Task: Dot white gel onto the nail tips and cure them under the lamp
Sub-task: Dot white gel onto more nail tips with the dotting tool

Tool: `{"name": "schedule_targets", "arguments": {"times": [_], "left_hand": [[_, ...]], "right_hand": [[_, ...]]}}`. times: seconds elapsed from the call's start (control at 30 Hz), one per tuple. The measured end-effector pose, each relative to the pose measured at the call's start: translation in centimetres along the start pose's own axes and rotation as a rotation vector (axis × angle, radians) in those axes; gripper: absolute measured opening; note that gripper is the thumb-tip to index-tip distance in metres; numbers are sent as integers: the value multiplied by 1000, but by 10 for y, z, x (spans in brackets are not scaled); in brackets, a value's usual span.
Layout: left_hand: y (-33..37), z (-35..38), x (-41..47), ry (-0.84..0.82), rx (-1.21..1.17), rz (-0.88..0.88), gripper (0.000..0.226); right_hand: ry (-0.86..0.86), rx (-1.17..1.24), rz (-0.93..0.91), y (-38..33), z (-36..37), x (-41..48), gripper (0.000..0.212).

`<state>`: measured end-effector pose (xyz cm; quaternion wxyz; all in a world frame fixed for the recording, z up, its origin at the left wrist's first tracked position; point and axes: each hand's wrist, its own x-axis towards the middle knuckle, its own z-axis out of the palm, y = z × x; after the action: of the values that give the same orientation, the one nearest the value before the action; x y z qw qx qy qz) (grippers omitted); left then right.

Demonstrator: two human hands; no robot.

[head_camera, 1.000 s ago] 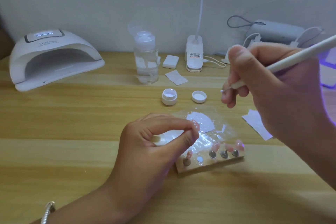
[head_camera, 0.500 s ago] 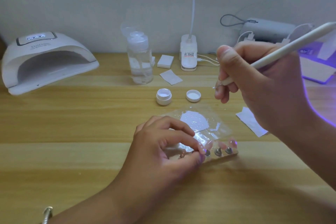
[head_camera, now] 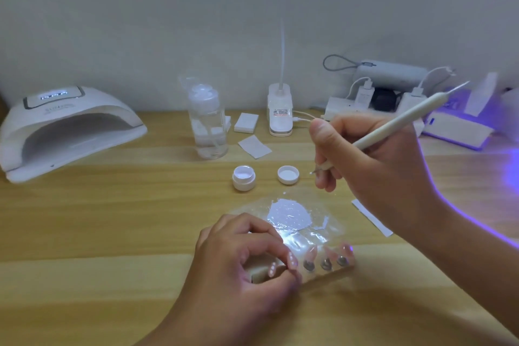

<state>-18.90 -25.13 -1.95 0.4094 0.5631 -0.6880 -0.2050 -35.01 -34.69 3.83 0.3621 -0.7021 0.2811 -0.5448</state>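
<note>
The pink nail tips [head_camera: 327, 255] stand in a row on metal pegs along a small pale wooden block [head_camera: 346, 268], near the front of the light wooden table [head_camera: 112, 233], at the near edge of a crinkled clear film [head_camera: 323, 236]. The block's long axis runs across the table, left to right. The tips lean up and away from the person, so their faces are open to a tool coming from above.

The left hand [head_camera: 241, 270] steadies it. Thumb and forefinger curl in and pinch the block's left end, I'd guess so the row won't skid under a dab. A smear of white gel [head_camera: 289, 212] sits on the film just behind the tips, handy for loading.

The right hand [head_camera: 373, 174] hovers above and behind, its fingers pressed together round a slim cream dotting tool [head_camera: 398, 123] in a pen grip. The shaft slants from upper right to lower left, with the fine metal point aimed down toward the small white open jar [head_camera: 243, 177] and its lid [head_camera: 288, 174]. The white domed curing lamp [head_camera: 67, 126] sits far left.
</note>
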Motion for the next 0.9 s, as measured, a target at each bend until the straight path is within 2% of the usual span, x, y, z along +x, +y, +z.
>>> {"name": "schedule_targets", "arguments": {"times": [0.27, 0.43, 0.63, 0.73, 0.9], "left_hand": [[-4, 2, -1, 51, 131, 65, 33], [-7, 2, -2, 67, 180, 125, 27], [-9, 2, -2, 35, 158, 86, 31], [-8, 2, -2, 9, 141, 57, 32], [-7, 3, -2, 15, 145, 50, 27]], "right_hand": [[-18, -18, 0, 14, -6, -1, 41], [-24, -70, 6, 28, -11, -3, 40], [-21, -97, 130, 54, -19, -2, 43], [39, -100, 138, 66, -23, -5, 43], [196, -186, 16, 71, -23, -9, 47]]}}
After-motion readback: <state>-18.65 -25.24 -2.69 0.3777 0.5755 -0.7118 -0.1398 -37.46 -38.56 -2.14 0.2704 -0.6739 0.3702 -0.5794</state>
